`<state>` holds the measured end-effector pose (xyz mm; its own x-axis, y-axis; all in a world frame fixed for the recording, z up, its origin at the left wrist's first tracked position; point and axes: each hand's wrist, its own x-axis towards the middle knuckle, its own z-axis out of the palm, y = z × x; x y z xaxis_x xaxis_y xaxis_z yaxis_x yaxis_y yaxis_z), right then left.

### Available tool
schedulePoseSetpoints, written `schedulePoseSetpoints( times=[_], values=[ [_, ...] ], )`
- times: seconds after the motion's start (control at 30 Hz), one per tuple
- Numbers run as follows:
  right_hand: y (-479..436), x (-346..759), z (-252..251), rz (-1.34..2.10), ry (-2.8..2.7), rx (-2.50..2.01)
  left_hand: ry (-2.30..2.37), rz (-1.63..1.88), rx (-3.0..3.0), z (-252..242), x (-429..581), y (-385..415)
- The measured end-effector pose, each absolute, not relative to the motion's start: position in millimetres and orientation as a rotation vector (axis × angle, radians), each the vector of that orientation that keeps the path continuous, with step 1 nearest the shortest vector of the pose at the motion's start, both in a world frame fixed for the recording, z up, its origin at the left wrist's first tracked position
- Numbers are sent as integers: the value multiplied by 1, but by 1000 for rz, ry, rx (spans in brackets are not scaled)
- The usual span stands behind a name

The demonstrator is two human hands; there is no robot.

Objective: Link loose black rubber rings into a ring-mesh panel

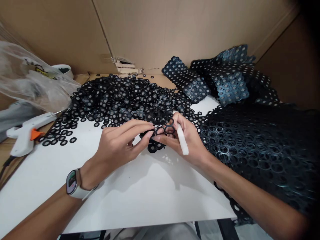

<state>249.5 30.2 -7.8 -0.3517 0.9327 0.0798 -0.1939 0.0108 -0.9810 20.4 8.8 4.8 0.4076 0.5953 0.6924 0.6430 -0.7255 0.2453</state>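
My left hand point(122, 138), with a watch point(72, 182) on its wrist, is closed, thumb and fingertips pinching black rings at the edge of a small cluster of joined rings point(168, 128). From the other side my right hand point(187, 136) grips this cluster between thumb and fingers. A short white stick point(182, 139) also rests in the right hand, slanting down across the palm side. Several black rings point(152, 147) show just below the fingertips. Fingers partly hide where the rings meet.
Behind my hands spreads a large heap of loose black rings point(112, 96). At left lie a white glue gun point(31, 131) with an orange trigger and a clear plastic bag point(37, 80). A big sheet of linked rings point(250, 143) drapes off the white table point(150, 200) at right; folded dotted pieces point(231, 86) lie behind.
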Motion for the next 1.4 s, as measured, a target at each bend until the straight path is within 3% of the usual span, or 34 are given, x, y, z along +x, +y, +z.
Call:
schedulePoseSetpoints(
  times=[0.47,0.73,0.93,1.07,1.17,1.4],
  values=[
    [29,251,-5,1438,-1360,-896,-1292,-1338,-2713,8,13,9],
    [28,249,-2,1302,-1467,-836,-2241,-1934,-2739,14,31,6],
    [31,257,-3,1262,-1479,-872,-2260,-2355,-2373,12,19,20],
    [33,261,0,1260,-1387,-967,-2116,-2100,-2077,8,-8,36],
    [37,260,1,1210,-1353,-993,-2077,-1774,-2183,4,-15,41],
    [40,254,-6,1352,-1205,-939,-1454,-1573,-2489,4,21,16]
  ],
)
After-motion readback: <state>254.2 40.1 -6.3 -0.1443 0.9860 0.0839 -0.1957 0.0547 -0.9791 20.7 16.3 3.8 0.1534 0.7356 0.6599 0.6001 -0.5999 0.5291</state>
